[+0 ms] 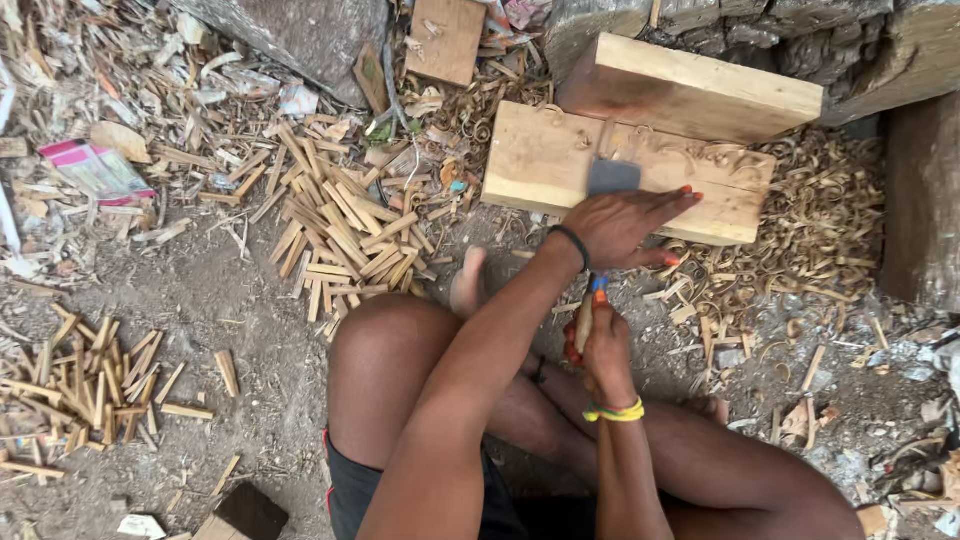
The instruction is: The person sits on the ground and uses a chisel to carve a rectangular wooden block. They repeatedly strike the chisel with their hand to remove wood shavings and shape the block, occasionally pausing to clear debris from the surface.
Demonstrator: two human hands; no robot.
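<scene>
My left hand (622, 225), with a black band at the wrist, lies flat with fingers stretched out on a pale wooden block (535, 160). Its fingertips reach toward the block's right end. Just above the knuckles a grey metal blade (612, 177) rests on the block. My right hand (603, 350), wearing a yellow and green wristband, is closed around a wooden handle (586, 322) with a blue band near its top. The handle points up toward the blade, and my left hand hides where they meet. I sit on the ground with knees bent.
A second, thicker plank (690, 88) leans behind the block. Curled shavings (830, 200) pile up at the right. Heaps of split wooden sticks lie at centre left (345, 225) and far left (90, 385). A dark log (925, 200) stands at the right edge.
</scene>
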